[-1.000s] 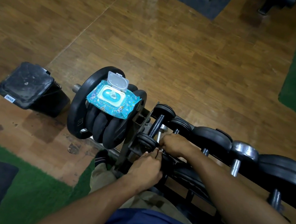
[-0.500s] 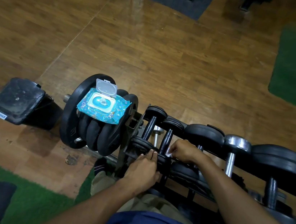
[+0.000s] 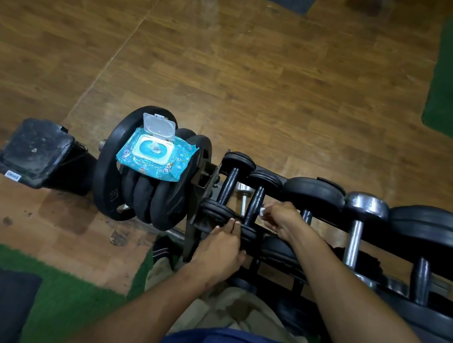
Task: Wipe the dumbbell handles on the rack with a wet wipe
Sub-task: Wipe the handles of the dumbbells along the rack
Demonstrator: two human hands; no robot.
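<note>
Wet wipe (image 3: 262, 211) against a black dumbbell handle (image 3: 254, 203) on the rack (image 3: 203, 181)
Right hand (image 3: 281, 217) pinches the wipe — left hand (image 3: 219, 249) lies fingers-together on the near weight.

Two hands (image 3: 221, 245), one wipe pack (image 3: 155, 154), one black bin (image 3: 35, 152).

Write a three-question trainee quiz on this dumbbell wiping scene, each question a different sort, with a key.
1. True or false: the lid of the wipes pack is shut.
2. Which hand holds the white wipe beside a dumbbell handle? A) left hand B) right hand C) neither
3. Fill in: the wipes pack rests on top of the black weight ____.

Key:
1. False; the lid stands open.
2. B; the right hand pinches it, while the left hand rests on the near ends of the small dumbbells.
3. plates
</note>
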